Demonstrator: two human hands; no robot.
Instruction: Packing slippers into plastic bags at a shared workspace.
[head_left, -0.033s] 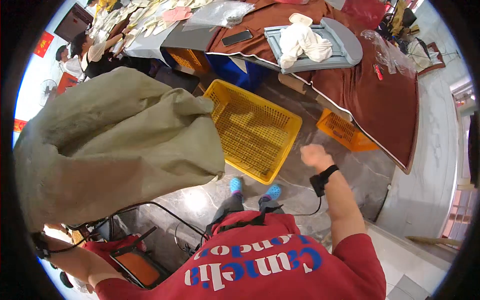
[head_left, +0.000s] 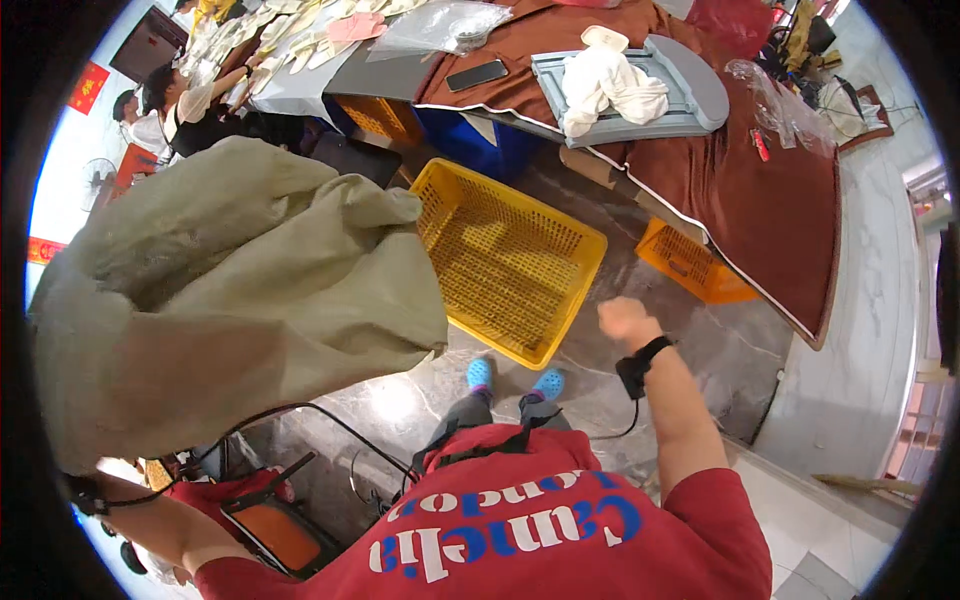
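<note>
A large olive-green cloth sack [head_left: 240,300] fills the left side, raised above the floor, its folded right edge overlapping the near left side of a yellow plastic basket [head_left: 575,310]. My left forearm [head_left: 150,515] reaches up to the sack's lower left corner. The left hand itself is hidden by the sack and the picture's dark rim, so its fingers do not show. To the right of the basket, my right hand [head_left: 627,322] hangs in the air, curled into a fist with nothing visible in it. A black strap with a small device [head_left: 640,368] sits on that wrist.
A brown-covered table [head_left: 760,230] bears a grey plastic board [head_left: 690,100] with crumpled white cloth [head_left: 610,90], and a phone [head_left: 477,75]. An orange crate [head_left: 690,262] sits under its edge. Other people [head_left: 190,105] work at the far left. A cable [head_left: 340,425] runs near my left side.
My right hand has come slightly nearer to me. The sack's right edge has shifted a little to the left. Otherwise the view is nearly the same.
</note>
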